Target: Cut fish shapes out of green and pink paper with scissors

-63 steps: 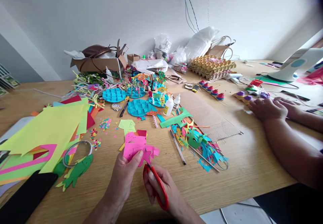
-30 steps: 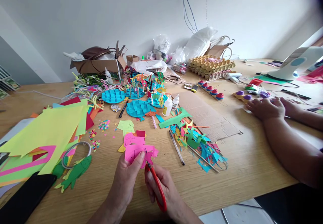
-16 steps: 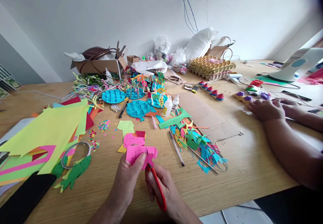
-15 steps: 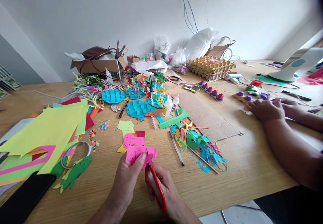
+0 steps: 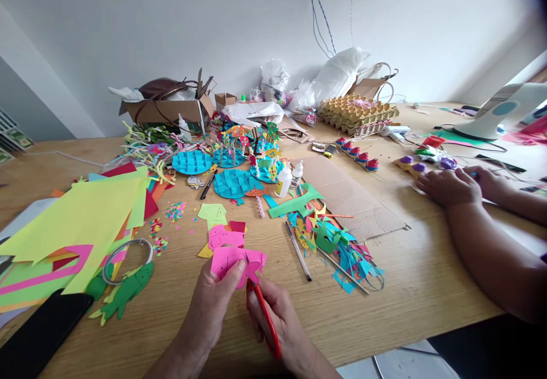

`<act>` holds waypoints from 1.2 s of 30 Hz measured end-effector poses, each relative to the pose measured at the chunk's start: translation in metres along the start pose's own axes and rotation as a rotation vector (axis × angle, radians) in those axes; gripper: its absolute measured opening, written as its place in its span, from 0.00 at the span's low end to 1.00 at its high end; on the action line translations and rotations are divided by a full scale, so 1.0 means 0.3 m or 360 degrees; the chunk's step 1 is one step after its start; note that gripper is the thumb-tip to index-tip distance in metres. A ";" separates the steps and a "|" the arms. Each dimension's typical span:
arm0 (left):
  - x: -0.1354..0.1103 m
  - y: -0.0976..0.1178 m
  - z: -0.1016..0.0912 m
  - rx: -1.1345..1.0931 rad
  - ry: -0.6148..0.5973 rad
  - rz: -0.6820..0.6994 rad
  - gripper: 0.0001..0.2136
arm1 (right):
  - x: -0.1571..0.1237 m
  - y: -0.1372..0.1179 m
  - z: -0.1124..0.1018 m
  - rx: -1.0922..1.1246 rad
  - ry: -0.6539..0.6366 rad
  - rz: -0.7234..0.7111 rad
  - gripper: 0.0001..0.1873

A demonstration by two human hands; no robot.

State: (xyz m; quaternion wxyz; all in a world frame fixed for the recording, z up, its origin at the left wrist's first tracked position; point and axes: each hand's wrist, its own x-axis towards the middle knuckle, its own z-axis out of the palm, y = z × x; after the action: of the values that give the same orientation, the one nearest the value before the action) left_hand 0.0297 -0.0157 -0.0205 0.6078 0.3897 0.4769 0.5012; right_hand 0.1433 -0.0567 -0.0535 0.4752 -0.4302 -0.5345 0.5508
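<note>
Between thumb and fingers, my left hand (image 5: 213, 296) pinches a piece of pink paper (image 5: 225, 258) with a fish outline drawn on it. My right hand (image 5: 276, 308) is wrapped round red-handled scissors (image 5: 265, 313). Their blades point away from me and meet the paper beside the tail shape; the cut itself is too small to make out. Just beyond the paper lie another pink piece (image 5: 224, 236) with a drawn fish and a light green piece (image 5: 213, 212). Green paper fish (image 5: 128, 288) rest to the left by a grey ring (image 5: 147, 248).
Coloured paper sheets (image 5: 98, 214) and a black phone-like object (image 5: 47, 333) lie at left. A pen (image 5: 298, 251), paper scraps (image 5: 354, 259), glue bottles (image 5: 282, 182) and a cardboard sheet (image 5: 350, 196) are to the right. Another person's hands (image 5: 450, 188) work at far right.
The scissors' blades look closer together at the paper, and the pink piece has shifted slightly left. The other person's far hand has moved a little.
</note>
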 end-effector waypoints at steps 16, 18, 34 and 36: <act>-0.008 0.001 0.000 0.0049 -0.0078 0.0036 0.04 | -0.001 -0.030 0.004 0.0128 -0.0048 0.0114 0.22; -0.012 0.005 0.004 0.0075 -0.0081 0.0048 0.04 | -0.003 -0.029 0.002 0.0096 -0.0043 0.0102 0.22; -0.014 0.021 -0.007 0.0142 -0.0100 0.0000 0.04 | -0.015 0.013 -0.015 -0.0125 -0.0023 0.0008 0.22; -0.013 0.019 -0.009 0.0135 -0.0113 0.0011 0.05 | -0.014 0.008 -0.013 -0.0113 -0.0032 0.0008 0.22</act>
State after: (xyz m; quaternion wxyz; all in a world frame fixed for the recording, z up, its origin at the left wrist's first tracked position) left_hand 0.0257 -0.0184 -0.0149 0.6055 0.4343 0.4746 0.4686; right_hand 0.1478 -0.0600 -0.0563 0.4530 -0.4426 -0.5573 0.5370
